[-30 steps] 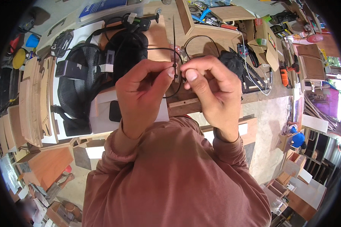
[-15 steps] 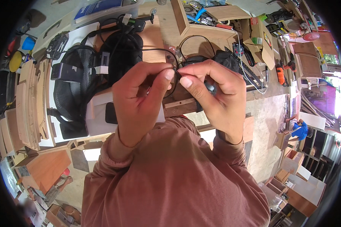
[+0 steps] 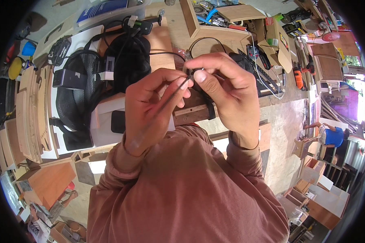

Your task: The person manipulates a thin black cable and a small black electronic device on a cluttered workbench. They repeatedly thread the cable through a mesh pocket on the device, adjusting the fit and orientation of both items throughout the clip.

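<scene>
Over the bench's front edge my two hands meet, fingertips pinched together. A thin, dark strip (image 3: 165, 105), smeared by motion, slants from the fingertips across the back of my left hand (image 3: 148, 103). My left thumb and index finger are closed on it. At the strip's upper end my right hand (image 3: 235, 99) pinches beside them, thumb against a bent index finger. A black cable (image 3: 165, 52) reaches toward this spot from the left, its end hidden behind my fingers. Left of the hands lie a black padded piece (image 3: 129, 60), a black mesh harness (image 3: 79, 62) and a dark box-shaped device (image 3: 69, 78).
Beyond my hands stands a wooden tray (image 3: 221, 32) of tools, beside an open cardboard box (image 3: 273, 34). An orange power tool (image 3: 298, 77) lies farther right. Boards (image 3: 32, 113) are stacked at the left. A person in blue (image 3: 333, 137) is at the right, another person (image 3: 38, 224) lower left.
The dark strip now shows across my left hand, where it did not before. My right hand has shifted slightly up and left, its index finger raised. The person in blue has moved.
</scene>
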### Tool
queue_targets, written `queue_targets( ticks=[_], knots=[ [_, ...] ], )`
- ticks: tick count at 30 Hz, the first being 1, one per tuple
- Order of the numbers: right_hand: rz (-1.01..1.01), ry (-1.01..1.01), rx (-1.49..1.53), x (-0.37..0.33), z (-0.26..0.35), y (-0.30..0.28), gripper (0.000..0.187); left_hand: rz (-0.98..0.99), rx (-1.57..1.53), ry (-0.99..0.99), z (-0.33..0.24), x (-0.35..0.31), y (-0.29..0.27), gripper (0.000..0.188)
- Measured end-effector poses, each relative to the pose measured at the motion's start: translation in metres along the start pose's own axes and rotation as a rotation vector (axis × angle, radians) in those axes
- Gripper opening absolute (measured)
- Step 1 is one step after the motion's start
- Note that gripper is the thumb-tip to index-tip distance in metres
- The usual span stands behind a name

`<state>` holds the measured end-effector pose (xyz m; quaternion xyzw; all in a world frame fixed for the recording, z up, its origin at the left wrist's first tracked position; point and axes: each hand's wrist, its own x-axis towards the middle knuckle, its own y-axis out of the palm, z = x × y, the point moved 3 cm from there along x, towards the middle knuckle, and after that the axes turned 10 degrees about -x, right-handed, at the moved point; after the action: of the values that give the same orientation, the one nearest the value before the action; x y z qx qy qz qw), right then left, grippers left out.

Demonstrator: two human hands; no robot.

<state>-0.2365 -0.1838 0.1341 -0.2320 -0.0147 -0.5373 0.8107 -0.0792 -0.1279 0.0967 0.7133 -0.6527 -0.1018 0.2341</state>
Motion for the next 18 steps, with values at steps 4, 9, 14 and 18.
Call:
queue_targets(
  ticks=[4,9,14,18],
  knots=[
    [0.021,-0.022,-0.003,-0.003,-0.009,0.003,0.012,0.016,-0.099,-0.11,-0.003,0.001,-0.003,0.01],
    [0.056,0.081,0.044,-0.005,-0.011,0.003,0.013,-0.026,0.032,-0.106,-0.008,-0.002,0.0,0.01],
    [0.067,0.107,0.065,-0.007,-0.016,0.001,0.013,-0.049,0.117,-0.038,-0.011,-0.004,0.006,0.008],
    [0.055,0.111,0.058,-0.007,-0.018,0.001,0.014,-0.067,0.167,-0.019,-0.01,-0.003,0.004,0.008]
  ],
)
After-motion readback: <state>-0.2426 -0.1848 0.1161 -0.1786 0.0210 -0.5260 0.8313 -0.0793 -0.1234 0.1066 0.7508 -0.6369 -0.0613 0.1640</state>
